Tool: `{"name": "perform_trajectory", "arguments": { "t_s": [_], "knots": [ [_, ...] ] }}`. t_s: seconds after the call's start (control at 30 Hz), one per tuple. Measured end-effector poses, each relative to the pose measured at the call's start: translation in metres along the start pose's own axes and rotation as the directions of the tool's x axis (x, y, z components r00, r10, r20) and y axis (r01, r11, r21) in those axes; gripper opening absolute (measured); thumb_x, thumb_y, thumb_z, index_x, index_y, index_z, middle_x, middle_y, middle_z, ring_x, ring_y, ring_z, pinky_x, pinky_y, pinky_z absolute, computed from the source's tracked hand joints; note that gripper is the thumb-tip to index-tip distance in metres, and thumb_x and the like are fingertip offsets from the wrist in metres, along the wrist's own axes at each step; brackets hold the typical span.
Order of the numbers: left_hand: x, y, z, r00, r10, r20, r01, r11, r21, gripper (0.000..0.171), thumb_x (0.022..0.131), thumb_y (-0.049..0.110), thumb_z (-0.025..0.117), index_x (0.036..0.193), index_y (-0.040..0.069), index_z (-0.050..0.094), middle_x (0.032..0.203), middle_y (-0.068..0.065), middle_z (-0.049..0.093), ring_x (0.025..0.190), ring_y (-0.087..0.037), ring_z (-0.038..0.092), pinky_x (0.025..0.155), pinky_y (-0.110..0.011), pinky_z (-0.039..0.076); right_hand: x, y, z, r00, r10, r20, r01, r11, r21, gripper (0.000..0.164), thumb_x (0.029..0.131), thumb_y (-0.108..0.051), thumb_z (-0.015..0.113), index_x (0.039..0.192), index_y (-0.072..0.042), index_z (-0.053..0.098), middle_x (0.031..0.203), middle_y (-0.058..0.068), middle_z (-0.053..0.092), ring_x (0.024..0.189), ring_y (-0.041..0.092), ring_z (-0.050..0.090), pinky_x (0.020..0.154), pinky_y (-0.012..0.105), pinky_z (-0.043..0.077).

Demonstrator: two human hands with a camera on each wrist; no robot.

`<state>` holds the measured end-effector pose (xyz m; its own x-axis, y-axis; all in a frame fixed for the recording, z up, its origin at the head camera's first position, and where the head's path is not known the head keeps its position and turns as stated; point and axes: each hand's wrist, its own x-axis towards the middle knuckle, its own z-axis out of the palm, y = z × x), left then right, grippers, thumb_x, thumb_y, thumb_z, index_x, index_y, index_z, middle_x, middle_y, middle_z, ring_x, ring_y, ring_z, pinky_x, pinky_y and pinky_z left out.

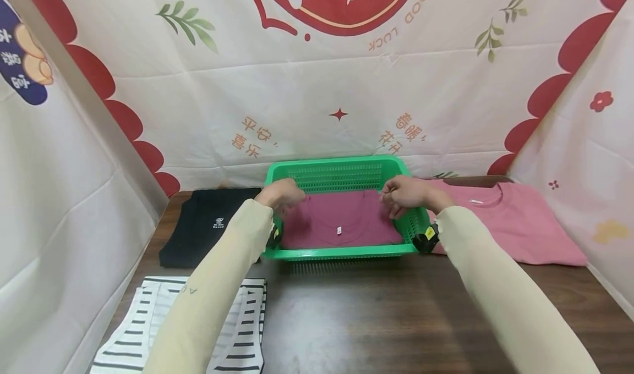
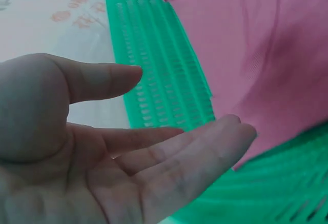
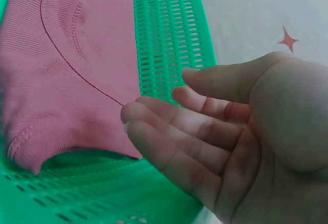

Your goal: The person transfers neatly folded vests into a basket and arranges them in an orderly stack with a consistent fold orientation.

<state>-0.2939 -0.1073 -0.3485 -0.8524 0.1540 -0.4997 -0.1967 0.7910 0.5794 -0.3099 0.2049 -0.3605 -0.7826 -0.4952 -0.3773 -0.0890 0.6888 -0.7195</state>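
Through my head camera I have the left hand (image 1: pixel 284 193) over one end of a folded maroon T-shirt (image 1: pixel 342 212) and the right hand (image 1: pixel 403 195) over the other. The shirt lies between them inside a green plastic basket (image 1: pixel 342 253), its neckline toward the person, with a small white label (image 1: pixel 339 231) at the collar. My left wrist view shows that hand wide, thumb well apart from gently extended fingers, the fingertips right at the shirt's edge; whether they touch it, I cannot tell. The right hand is wide too, its fingers loosely straight and their tips beside the shirt's corner, contact again unclear to me. The basket's slotted far wall stands just beyond both hands.

Left of the left hand I see a folded black T-shirt (image 1: pixel 208 231); nearer the person, a black-and-white striped garment (image 1: pixel 242 330) lies partly under the cream sleeve (image 1: pixel 213 291). Right of the right hand a pink T-shirt (image 1: pixel 505 220) is spread on the dark wooden table (image 1: pixel 346 319). A printed white cloth (image 1: pixel 297 77) hangs beyond the hands.
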Motion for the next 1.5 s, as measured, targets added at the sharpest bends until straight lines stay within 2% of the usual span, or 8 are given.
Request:
{"name": "perform_trajectory", "arguments": {
  "t_s": [0.07,0.13,0.2,0.3,0.43,0.83,1.2,1.5],
  "knots": [
    [-0.005,0.004,0.003,0.999,0.032,0.001,-0.032,0.999,0.017,0.064,0.102,0.024,0.047,0.154,-0.003,0.023,0.151,-0.021,0.038,0.127,-0.037,0.052,0.093,-0.049,0.053,-0.004,0.001,-0.001,1.000,0.005,-0.013,-0.005,1.000,0.010,0.027,0.104,-0.012,0.044,0.120,0.007,0.055,0.111,0.028,0.061,0.085,0.030,0.070,0.079,0.042,0.059],
    [-0.009,0.010,0.007,0.998,0.069,-0.008,-0.069,0.996,0.058,0.052,0.102,0.027,0.050,0.144,-0.003,0.041,0.137,-0.017,0.051,0.115,-0.030,0.058,0.093,-0.046,0.053,-0.009,0.003,-0.002,1.000,-0.001,-0.024,0.001,1.000,0.019,0.027,0.104,-0.013,0.044,0.119,0.006,0.055,0.112,0.027,0.060,0.085,0.030,0.070,0.080,0.043,0.059],
    [-0.013,0.015,0.011,0.993,0.114,-0.025,-0.111,0.988,0.106,0.032,0.101,0.029,0.052,0.110,0.000,0.059,0.111,-0.011,0.061,0.096,-0.023,0.062,0.084,-0.041,0.055,-0.013,0.005,-0.003,0.999,-0.007,-0.034,0.008,1.000,0.028,0.026,0.105,-0.013,0.044,0.118,0.006,0.055,0.112,0.026,0.061,0.086,0.033,0.070,0.080,0.043,0.059],
    [-0.020,0.023,0.018,0.984,0.175,-0.039,-0.170,0.979,0.111,0.031,0.101,0.032,0.054,0.100,0.003,0.064,0.100,-0.007,0.063,0.084,-0.020,0.064,0.078,-0.037,0.056,-0.019,0.009,-0.004,0.999,-0.013,-0.046,0.016,0.999,0.050,0.025,0.105,-0.015,0.045,0.116,0.005,0.056,0.108,0.026,0.063,0.088,0.036,0.069,0.080,0.044,0.059],
    [-0.032,0.031,0.027,0.969,0.245,-0.037,-0.241,0.967,0.082,0.047,0.102,0.033,0.054,0.138,0.002,0.055,0.136,-0.013,0.058,0.105,-0.025,0.067,0.086,-0.040,0.056,-0.030,0.012,-0.005,0.997,-0.028,-0.073,0.033,0.998,0.062,0.027,0.105,-0.018,0.047,0.116,0.004,0.056,0.107,0.025,0.064,0.087,0.036,0.068,0.078,0.044,0.059],
    [-0.059,0.053,0.066,0.901,0.430,-0.059,-0.434,0.895,-0.105,0.029,0.101,0.031,0.057,0.121,0.013,0.065,0.106,0.000,0.067,0.089,-0.012,0.066,0.080,-0.034,0.054,-0.047,0.025,-0.006,0.988,-0.055,-0.141,0.070,0.993,0.099,0.034,0.104,-0.021,0.053,0.120,0.008,0.055,0.104,0.026,0.065,0.086,0.039,0.068,0.075,0.040,0.060],
    [-0.076,0.067,0.091,0.794,0.594,-0.130,-0.604,0.794,-0.068,0.017,0.100,0.030,0.059,0.110,0.020,0.069,0.100,0.007,0.069,0.091,-0.006,0.063,0.078,-0.028,0.053,-0.060,0.033,-0.008,0.979,-0.069,-0.190,0.089,0.992,0.095,0.028,0.103,-0.019,0.055,0.113,0.007,0.058,0.098,0.021,0.067,0.078,0.030,0.068,0.071,0.042,0.060],
    [-0.084,0.085,0.122,0.735,0.676,-0.058,-0.678,0.728,-0.103,0.021,0.100,0.030,0.061,0.112,0.016,0.070,0.097,0.009,0.070,0.086,-0.001,0.064,0.077,-0.021,0.052,-0.070,0.042,-0.011,0.974,-0.068,-0.218,0.088,0.993,0.081,0.027,0.102,-0.020,0.056,0.109,0.006,0.060,0.095,0.018,0.068,0.077,0.031,0.069,0.070,0.043,0.060]
  ]
}}
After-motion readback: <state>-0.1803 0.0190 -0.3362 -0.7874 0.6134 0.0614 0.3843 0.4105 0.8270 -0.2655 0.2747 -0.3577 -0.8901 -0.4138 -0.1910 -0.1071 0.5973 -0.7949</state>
